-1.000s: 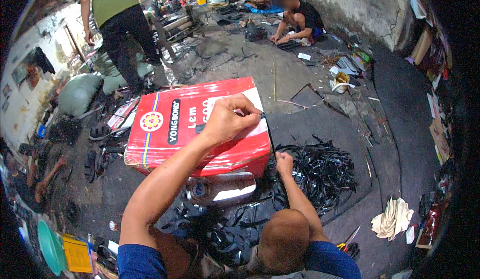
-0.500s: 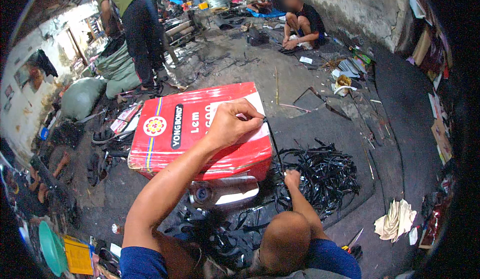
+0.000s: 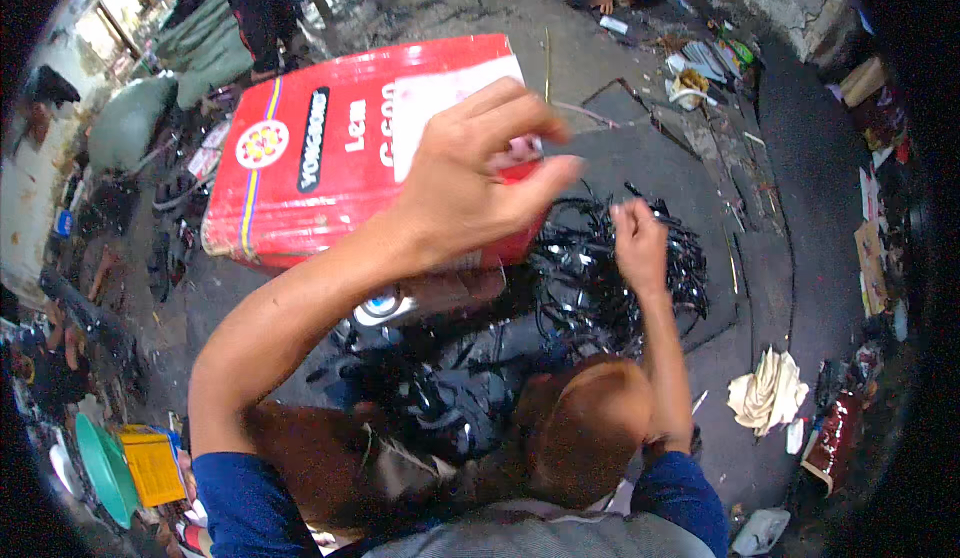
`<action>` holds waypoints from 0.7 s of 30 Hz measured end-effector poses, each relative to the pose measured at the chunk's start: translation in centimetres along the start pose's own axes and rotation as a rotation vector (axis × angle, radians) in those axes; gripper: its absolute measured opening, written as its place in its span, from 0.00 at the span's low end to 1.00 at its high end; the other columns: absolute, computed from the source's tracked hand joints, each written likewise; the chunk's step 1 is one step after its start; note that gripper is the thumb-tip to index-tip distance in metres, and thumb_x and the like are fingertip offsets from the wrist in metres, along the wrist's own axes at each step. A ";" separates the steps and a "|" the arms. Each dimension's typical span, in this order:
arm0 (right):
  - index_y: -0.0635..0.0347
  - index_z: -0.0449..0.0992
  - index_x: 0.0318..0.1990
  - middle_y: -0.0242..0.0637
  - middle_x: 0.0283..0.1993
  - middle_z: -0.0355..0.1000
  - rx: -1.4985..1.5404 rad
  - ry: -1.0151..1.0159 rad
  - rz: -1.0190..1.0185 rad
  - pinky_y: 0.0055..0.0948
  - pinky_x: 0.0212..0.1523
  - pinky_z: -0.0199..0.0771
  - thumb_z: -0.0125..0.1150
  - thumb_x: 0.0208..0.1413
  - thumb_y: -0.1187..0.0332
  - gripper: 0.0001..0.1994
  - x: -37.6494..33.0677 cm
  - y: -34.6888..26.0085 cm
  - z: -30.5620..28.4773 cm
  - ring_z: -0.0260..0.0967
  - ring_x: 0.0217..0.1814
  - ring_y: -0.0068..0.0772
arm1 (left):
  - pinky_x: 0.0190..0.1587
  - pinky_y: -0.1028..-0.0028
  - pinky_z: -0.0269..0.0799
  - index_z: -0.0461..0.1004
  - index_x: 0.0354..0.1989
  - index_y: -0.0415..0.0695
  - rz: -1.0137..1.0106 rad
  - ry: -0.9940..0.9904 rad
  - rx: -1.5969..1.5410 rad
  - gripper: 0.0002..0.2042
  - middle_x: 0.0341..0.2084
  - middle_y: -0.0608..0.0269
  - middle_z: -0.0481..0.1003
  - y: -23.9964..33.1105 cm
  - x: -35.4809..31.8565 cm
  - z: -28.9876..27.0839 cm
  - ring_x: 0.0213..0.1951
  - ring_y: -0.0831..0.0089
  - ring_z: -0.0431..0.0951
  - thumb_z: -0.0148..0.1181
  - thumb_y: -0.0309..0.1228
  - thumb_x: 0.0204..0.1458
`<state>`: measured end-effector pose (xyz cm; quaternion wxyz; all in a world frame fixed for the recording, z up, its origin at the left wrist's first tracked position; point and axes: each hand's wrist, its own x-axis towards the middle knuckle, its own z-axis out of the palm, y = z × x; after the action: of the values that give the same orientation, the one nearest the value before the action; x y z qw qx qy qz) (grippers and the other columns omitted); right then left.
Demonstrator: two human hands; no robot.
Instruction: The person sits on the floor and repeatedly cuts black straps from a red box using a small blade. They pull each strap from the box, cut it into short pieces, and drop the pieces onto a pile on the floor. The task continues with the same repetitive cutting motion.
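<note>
My left hand [image 3: 490, 168] is raised above the right side of a red cardboard box [image 3: 310, 223], thumb and forefinger apart and no held thing visible between them. My right hand [image 3: 640, 248] hovers over a tangled pile of thin glossy black strips [image 3: 575, 283], its thumb and fingers pinched together. Blur hides whether a strip is in that pinch. A pale patch [image 3: 425, 108] covers part of the box top. Against the box's near side lies a silvery rounded container [image 3: 455, 293], and more black pieces [image 3: 450, 413] lie between my legs.
A crumpled cream cloth [image 3: 768, 393] lies on the floor to the right. At the lower left are a green basin [image 3: 105, 473] and a yellow crate [image 3: 152, 466]. Stuffed sacks [image 3: 130, 128] rest at the far left. Two people are partly visible at the back, one standing, one crouching.
My left hand has loosened from its pinch on a black strip at the box's edge. My right hand has lifted and shifted right. The view has tipped downward, so the box appears higher.
</note>
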<state>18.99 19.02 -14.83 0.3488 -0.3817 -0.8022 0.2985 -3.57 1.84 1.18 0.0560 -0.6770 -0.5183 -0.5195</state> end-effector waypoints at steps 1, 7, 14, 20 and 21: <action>0.63 0.74 0.34 0.32 0.20 0.61 -0.002 -0.009 -0.202 0.27 0.23 0.57 0.63 0.65 0.66 0.10 0.2 -4.2 -2.1 0.53 0.23 0.17 | 0.45 0.70 0.79 0.79 0.46 0.39 -0.067 -0.008 -0.046 0.17 0.39 0.57 0.79 2.0 0.0 1.0 0.42 0.68 0.82 0.75 0.32 0.49; 0.60 0.79 0.39 0.26 0.31 0.76 0.126 0.272 -0.627 0.19 0.31 0.71 0.65 0.64 0.71 0.04 -0.3 -19.3 -7.4 0.71 0.31 0.14 | 0.25 0.80 0.62 0.76 0.50 0.37 -0.876 -0.460 -1.072 0.22 0.24 0.71 0.73 9.0 -1.2 2.8 0.25 0.85 0.70 0.62 0.47 0.64; 0.63 0.82 0.38 0.29 0.29 0.76 -0.149 0.438 -0.177 0.22 0.33 0.68 0.65 0.65 0.62 0.12 6.1 -2.5 -15.8 0.64 0.32 0.15 | 0.23 0.77 0.55 0.81 0.32 0.39 -0.900 -0.430 -0.414 0.14 0.16 0.77 0.66 6.8 -9.9 -7.2 0.22 0.87 0.62 0.61 0.38 0.64; 0.63 0.81 0.32 0.32 0.26 0.75 -0.356 0.394 0.055 0.31 0.34 0.70 0.67 0.62 0.53 0.19 5.8 8.2 -16.9 0.67 0.28 0.24 | 0.24 0.77 0.55 0.80 0.31 0.39 -1.145 -0.449 -0.375 0.13 0.17 0.76 0.67 6.9 -14.3 -10.4 0.22 0.87 0.62 0.61 0.36 0.64; 0.63 0.81 0.32 0.32 0.26 0.75 -0.367 0.376 0.089 0.32 0.34 0.70 0.67 0.62 0.52 0.19 5.4 8.7 -16.5 0.67 0.28 0.25 | 0.23 0.77 0.55 0.80 0.31 0.39 -1.175 -0.447 -0.387 0.13 0.17 0.76 0.67 7.0 -14.7 -10.4 0.22 0.87 0.61 0.61 0.36 0.64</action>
<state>32.99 31.58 -9.93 0.4032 -0.5224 -0.7463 0.0869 -3.82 -17.23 -2.01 -0.4689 -0.3706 -0.6980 -0.3945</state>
